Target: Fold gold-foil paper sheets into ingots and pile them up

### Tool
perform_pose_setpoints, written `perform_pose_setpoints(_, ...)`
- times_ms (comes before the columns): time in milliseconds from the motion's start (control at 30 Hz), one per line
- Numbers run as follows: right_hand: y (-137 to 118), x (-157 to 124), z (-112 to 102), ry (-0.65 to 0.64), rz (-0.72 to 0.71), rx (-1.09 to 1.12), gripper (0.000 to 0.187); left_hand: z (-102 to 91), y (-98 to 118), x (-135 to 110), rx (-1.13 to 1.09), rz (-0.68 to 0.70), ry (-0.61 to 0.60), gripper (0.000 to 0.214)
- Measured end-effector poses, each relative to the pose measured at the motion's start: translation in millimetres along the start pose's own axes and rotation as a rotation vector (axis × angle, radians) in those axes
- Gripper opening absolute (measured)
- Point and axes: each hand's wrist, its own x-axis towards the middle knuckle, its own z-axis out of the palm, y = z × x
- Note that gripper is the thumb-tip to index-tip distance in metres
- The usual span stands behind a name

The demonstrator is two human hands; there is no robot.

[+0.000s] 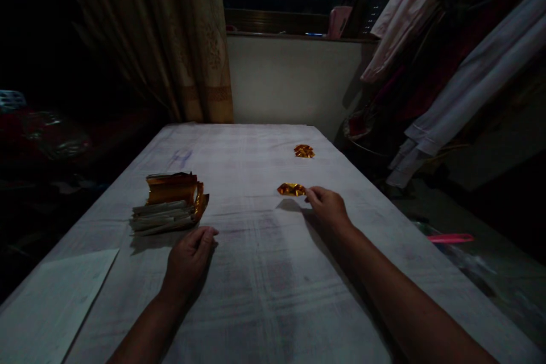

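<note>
My right hand (327, 205) pinches one end of a folded gold foil paper ingot (291, 189). The ingot is held just above the cloth, its shadow falling below it. Farther back lies another shiny gold foil piece (304, 151), apart from the hand. On the left, my left hand (190, 256) rests on the table with its fingers curled in and nothing visible in them. Just beyond it sits a curled stack of gold foil paper sheets (170, 189), with greyish paper edges facing me.
A pale checked cloth (243, 296) covers the table. At its near left lies a flat white sheet (60, 301). A curtain (191, 40) hangs at the back left, and clothes (469, 85) hang on the right. A pink handle (451, 238) shows beyond the right edge.
</note>
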Motion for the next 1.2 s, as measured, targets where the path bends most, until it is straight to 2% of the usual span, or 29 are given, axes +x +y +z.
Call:
perform_pose_setpoints(100, 24, 43, -9, 0.031, 0.143, -0.066, 0.035, -0.6, -1, 2, -0.031, -0.061, -0.006, 0.051)
perform_pose_setpoints(200, 39, 74, -6, 0.063, 0.225, -0.136, 0.036, 1.6, -4, 3, -0.068, -0.099, 0.015, 0.055)
perform_pose_setpoints(500, 58, 131, 21, 0.092, 0.291, -0.28, 0.034, 4.3, -6, 4, -0.151, -0.2, 0.037, 0.066)
perform_pose_setpoints(700, 69, 148, 27, 0.095, 0.322, -0.317, 0.037, 4.1, -4, 4, -0.145, -0.231, 0.037, 0.069)
perform_pose_setpoints(967, 86, 157, 39, 0.134, 0.336, -0.321, 0.036, 4.7, -9, 4, -0.133, -0.273, 0.04, 0.071)
perform_pose_setpoints(1200, 94, 156, 42, 0.17, 0.242, -0.272, 0.041, 7.4, -13, 3, -0.169, -0.27, 0.039, 0.067)
